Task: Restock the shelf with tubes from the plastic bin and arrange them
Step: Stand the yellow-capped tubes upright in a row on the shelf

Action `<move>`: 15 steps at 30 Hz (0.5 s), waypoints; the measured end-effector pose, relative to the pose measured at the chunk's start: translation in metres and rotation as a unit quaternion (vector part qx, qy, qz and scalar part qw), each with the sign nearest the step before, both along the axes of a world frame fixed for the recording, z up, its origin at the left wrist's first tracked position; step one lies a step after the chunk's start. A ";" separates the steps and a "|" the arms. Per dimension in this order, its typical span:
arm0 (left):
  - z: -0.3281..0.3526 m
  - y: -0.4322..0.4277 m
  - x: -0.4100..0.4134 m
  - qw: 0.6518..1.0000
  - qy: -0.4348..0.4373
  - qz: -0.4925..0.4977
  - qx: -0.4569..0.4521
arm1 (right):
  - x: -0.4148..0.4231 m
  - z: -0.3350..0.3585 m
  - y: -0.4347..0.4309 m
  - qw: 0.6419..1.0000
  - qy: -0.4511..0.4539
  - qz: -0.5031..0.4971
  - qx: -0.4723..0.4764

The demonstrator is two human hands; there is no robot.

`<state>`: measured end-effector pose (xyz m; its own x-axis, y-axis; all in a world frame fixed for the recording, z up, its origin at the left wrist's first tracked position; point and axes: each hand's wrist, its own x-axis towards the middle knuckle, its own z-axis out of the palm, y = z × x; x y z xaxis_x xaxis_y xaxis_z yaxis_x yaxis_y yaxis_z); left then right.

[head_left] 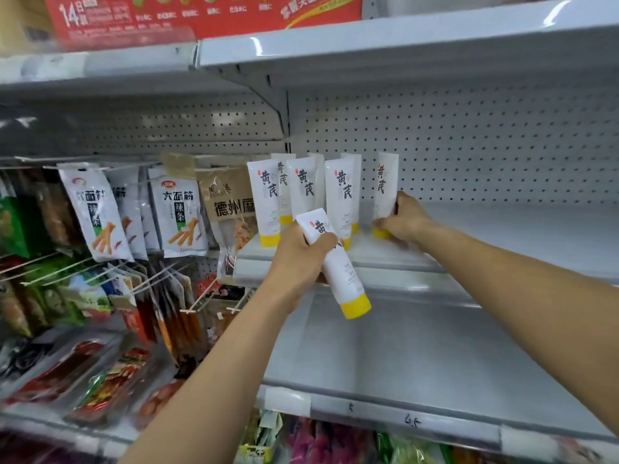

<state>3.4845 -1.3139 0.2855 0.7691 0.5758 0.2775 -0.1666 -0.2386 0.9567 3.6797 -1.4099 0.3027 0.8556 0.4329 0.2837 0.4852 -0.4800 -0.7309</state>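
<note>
Several white tubes [266,199] with yellow caps and black characters stand cap-down at the left end of the grey shelf [502,242]. My left hand [298,259] grips another such tube [338,269], tilted with its yellow cap pointing down and right, in front of the shelf's edge. My right hand [405,221] holds the rightmost standing tube [385,192] near its base, upright on the shelf. The plastic bin is out of sight.
Hanging snack packets [181,216] fill the pegs to the left. A lower grey shelf [418,356] lies below, with price strips [402,416] on its front edge. A red carton [201,15] sits on the top shelf. The pegboard back wall [485,145] stands behind the tubes.
</note>
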 end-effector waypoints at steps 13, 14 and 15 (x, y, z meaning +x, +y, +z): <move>0.002 0.004 -0.008 1.000 0.007 0.003 0.026 | -0.025 0.006 -0.023 0.999 0.025 -0.004 0.028; 0.003 0.004 -0.010 1.000 0.009 0.002 0.029 | -0.034 0.008 -0.027 0.999 -0.007 -0.008 0.047; 0.005 0.003 -0.011 1.000 0.011 0.001 0.029 | -0.045 0.011 -0.031 0.997 -0.031 0.002 0.065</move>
<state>3.4737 -1.3106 0.2900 0.7739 0.5610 0.2940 -0.1459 -0.2937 0.9447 3.6343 -1.4410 0.3134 0.8331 0.3925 0.3897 0.5327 -0.3801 -0.7561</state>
